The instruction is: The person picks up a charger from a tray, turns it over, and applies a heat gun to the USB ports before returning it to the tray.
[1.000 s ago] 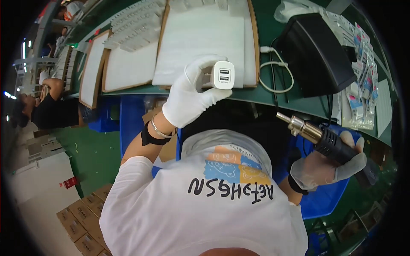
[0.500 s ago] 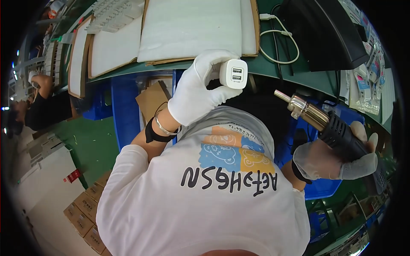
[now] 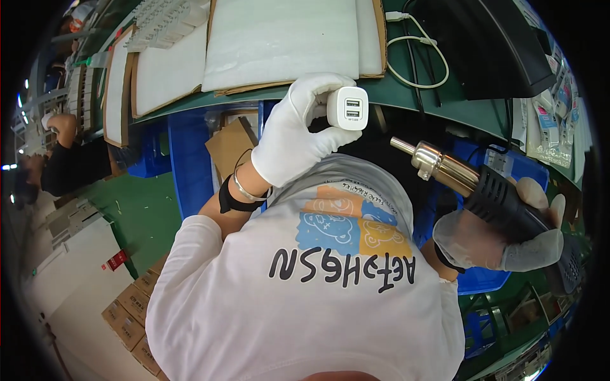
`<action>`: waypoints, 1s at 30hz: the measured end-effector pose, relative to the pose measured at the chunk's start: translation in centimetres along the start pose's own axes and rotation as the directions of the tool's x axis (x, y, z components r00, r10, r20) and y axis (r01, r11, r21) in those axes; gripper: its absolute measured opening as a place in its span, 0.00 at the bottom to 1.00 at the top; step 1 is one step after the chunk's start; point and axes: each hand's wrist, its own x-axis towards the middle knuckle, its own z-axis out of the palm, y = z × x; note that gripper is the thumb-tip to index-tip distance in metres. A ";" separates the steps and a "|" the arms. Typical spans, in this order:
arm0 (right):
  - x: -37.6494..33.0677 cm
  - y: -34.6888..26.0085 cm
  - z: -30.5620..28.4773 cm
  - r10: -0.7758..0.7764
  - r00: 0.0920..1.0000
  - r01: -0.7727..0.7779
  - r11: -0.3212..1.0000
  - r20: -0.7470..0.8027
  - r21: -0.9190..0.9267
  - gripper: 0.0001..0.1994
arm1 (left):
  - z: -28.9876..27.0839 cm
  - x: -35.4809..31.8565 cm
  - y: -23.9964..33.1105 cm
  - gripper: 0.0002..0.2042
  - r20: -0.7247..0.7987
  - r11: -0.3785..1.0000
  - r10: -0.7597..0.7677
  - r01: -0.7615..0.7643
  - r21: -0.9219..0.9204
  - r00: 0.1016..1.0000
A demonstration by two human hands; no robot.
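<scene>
left hand: the white-gloved left hand [image 3: 293, 136] was wrapped around a small white charger block [image 3: 347, 108], held up in front of the chest with its two-port face turned toward the camera

right hand: the right hand [image 3: 494, 236], in a thin clear glove, was closed tight on the black grip of a heat gun [image 3: 471, 184], its brass nozzle aimed up and left toward the charger but not touching it

where the charger was: in the air just below the edge of the green tabletop [image 3: 445, 101], near the nozzle tip

around it: foam sheets on cardboard trays [image 3: 279, 38] up top, a white cable [image 3: 419, 47], a black box [image 3: 489, 44], blue bins [image 3: 190, 159] under the edge, and another person [image 3: 70, 159] off to the left

what could go wrong: honestly, that nozzle sat close to the gloved fingers. If it's hot and drifts over, I'd guess it could scorch the glove or soften the plastic shell

other risk: the grip on the block looked like mostly fingertips, so a bump could drop it
</scene>
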 end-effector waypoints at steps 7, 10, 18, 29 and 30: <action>1.4 0.1 -0.7 -0.220 0.963 0.241 0.961 0.155 -0.133 0.41 | 0.0 0.1 0.0 0.29 0.014 0.998 0.026 -0.027 0.055 1.000; 0.6 -1.1 0.3 -0.040 0.999 0.042 0.994 0.026 -0.101 0.41 | 0.1 0.2 0.0 0.28 0.014 0.997 0.018 -0.019 0.076 1.000; 1.7 0.2 -1.6 -0.179 0.968 0.212 0.958 0.175 -0.193 0.37 | 0.2 0.1 -0.3 0.28 0.018 0.997 0.031 -0.032 0.076 0.999; 1.2 -0.5 -0.4 -0.139 0.986 0.151 0.980 0.096 -0.127 0.37 | 0.0 -0.1 -0.3 0.28 0.004 1.000 -0.028 0.027 0.004 1.000; 1.2 -0.5 -0.4 -0.139 0.986 0.149 0.982 0.094 -0.119 0.37 | 0.0 -0.2 -0.3 0.28 0.008 0.997 -0.055 0.055 -0.047 0.998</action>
